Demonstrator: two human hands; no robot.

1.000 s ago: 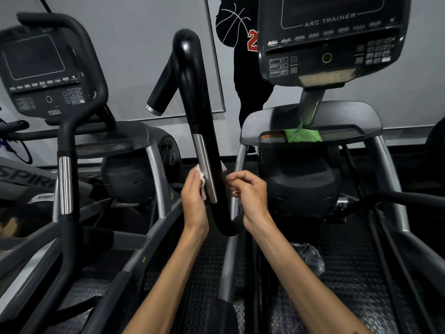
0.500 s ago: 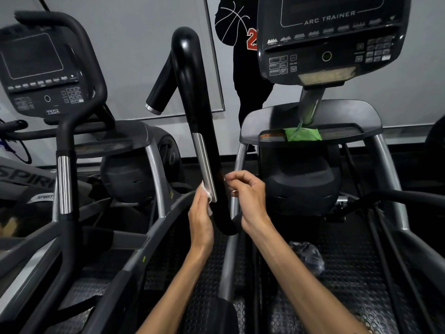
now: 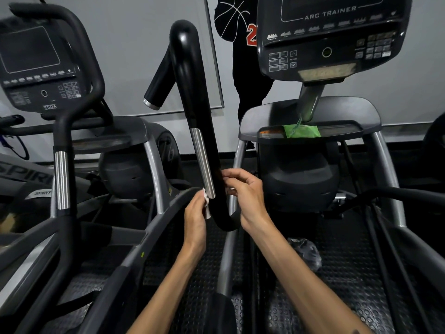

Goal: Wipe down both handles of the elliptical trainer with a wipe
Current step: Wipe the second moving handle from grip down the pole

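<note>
The handle (image 3: 192,97) was a thick glossy black tube w/ a rounded top bend, running down the middle of the view to a hook-like curve at the bottom. A brushed metal strip (image 3: 203,162) sat along its front lower half. A short black side bar w/ a silver end cap branched off to the left near the top.

The wipe (image 3: 207,208) was white & crumpled, only a small bit showing. It sat against the handle's left side, just below the metal strip's lower end. The left hand (image 3: 196,218) held it there, fingers curled round the wipe & pressing it to the tube. The right hand (image 3: 245,196) was on the handle's right side at about the same height, fingers bent & touching the black tube; couldn't tell if it had a real grip or just steadied it.

Floor was black rubber matting w/ a raised dot pattern. A crumpled dark plastic bag (image 3: 305,251) lay on it right of the arms. A console (image 3: 332,37) marked ARC TRAINER was up right, w/ a green packet (image 3: 302,131) on the tray below it. A second machine's console (image 3: 41,66) stood at left. Wall behind was pale grey, & a person in dark clothes (image 3: 243,56) stood by it.
</note>
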